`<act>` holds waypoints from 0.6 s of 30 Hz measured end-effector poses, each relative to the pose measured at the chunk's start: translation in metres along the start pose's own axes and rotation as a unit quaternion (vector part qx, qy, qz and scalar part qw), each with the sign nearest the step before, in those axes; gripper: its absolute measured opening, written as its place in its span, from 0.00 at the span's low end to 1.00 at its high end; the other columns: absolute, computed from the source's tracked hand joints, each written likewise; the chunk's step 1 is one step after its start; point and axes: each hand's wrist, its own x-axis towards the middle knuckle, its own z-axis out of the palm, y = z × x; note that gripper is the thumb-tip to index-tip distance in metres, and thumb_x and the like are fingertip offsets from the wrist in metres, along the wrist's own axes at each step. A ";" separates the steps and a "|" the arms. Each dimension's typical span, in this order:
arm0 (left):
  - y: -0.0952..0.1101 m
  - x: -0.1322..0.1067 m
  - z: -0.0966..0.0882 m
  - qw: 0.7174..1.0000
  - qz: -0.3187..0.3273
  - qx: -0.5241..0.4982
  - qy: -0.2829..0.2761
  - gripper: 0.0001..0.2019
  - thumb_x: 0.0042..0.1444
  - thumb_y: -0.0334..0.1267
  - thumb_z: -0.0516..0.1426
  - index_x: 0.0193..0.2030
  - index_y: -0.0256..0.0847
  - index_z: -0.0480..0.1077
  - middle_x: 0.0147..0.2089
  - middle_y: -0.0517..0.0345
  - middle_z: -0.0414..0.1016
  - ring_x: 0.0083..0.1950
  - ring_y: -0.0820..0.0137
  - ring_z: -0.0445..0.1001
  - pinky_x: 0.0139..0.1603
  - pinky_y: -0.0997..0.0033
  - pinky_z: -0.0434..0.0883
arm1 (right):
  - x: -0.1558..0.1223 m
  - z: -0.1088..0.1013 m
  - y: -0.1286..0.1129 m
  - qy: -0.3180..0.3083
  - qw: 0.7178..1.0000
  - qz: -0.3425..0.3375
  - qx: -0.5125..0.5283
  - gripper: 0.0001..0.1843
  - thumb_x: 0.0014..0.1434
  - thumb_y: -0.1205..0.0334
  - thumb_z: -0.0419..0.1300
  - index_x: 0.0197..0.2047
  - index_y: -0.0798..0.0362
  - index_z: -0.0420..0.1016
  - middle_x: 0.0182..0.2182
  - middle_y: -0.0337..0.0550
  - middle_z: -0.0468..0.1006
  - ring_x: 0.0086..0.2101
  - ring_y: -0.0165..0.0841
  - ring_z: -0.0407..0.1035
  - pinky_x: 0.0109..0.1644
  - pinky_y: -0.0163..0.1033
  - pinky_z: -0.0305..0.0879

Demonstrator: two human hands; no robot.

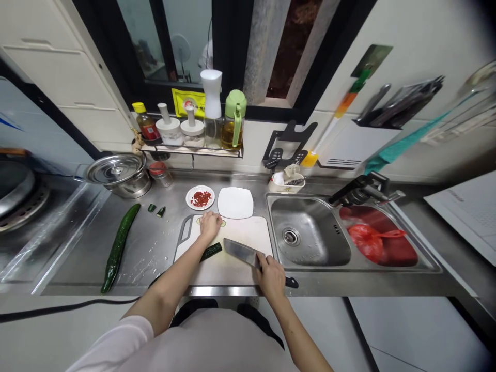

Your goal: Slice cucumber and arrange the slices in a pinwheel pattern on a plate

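My left hand (210, 226) rests at the upper left of the white cutting board (251, 230), its fingers curled down on cucumber slices (222, 223). My right hand (271, 276) is closed around the black handle of a kitchen knife (241, 252); the broad blade points left over the board. Left of the blade tip lies a cut cucumber (211, 251), dark green, partly hidden under my left forearm. A whole cucumber (121, 248) lies on the steel counter to the left, with two small cucumber ends (156, 209) nearby.
Behind the board are a plate of chopped red pieces (201, 198) and a white square plate (235, 202). A lidded steel pot (120, 173) stands back left. On the right is a sink (310, 232) with a red bag (368, 243). A seasoning shelf (194, 150) hangs above.
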 end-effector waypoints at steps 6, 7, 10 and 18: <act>0.002 -0.001 -0.005 0.999 -0.023 -0.021 0.019 0.09 0.58 0.43 0.57 0.39 0.44 0.76 0.45 0.50 0.74 0.53 0.55 0.65 0.53 0.55 0.61 | 0.001 -0.007 -0.003 -0.008 1.000 0.016 0.024 0.22 0.61 0.64 0.56 0.59 0.50 0.69 0.41 0.46 0.75 0.42 0.36 0.69 0.46 0.37 0.55; 0.001 -0.004 -0.008 0.998 -0.037 -0.036 0.034 0.10 0.58 0.44 0.56 0.40 0.45 0.76 0.46 0.50 0.74 0.53 0.55 0.65 0.53 0.56 0.62 | 0.001 -0.008 -0.003 -0.009 0.999 0.021 0.036 0.22 0.61 0.64 0.55 0.59 0.50 0.69 0.41 0.46 0.75 0.41 0.36 0.69 0.46 0.37 0.55; -0.005 -0.026 -0.015 0.993 -0.051 -0.084 0.069 0.12 0.60 0.45 0.54 0.44 0.45 0.76 0.46 0.51 0.74 0.53 0.58 0.67 0.53 0.58 0.64 | 0.001 -0.008 -0.004 -0.016 0.995 0.042 0.084 0.19 0.63 0.62 0.52 0.56 0.50 0.71 0.41 0.45 0.76 0.40 0.35 0.71 0.44 0.36 0.57; -0.053 -0.129 -0.034 0.999 0.023 -0.033 -0.027 0.17 0.53 0.45 0.61 0.50 0.48 0.73 0.49 0.52 0.73 0.53 0.58 0.68 0.55 0.59 0.63 | 0.014 -0.002 0.005 -0.039 0.976 0.082 0.199 0.22 0.67 0.55 0.46 0.56 0.52 0.72 0.51 0.47 0.76 0.47 0.37 0.72 0.47 0.36 0.61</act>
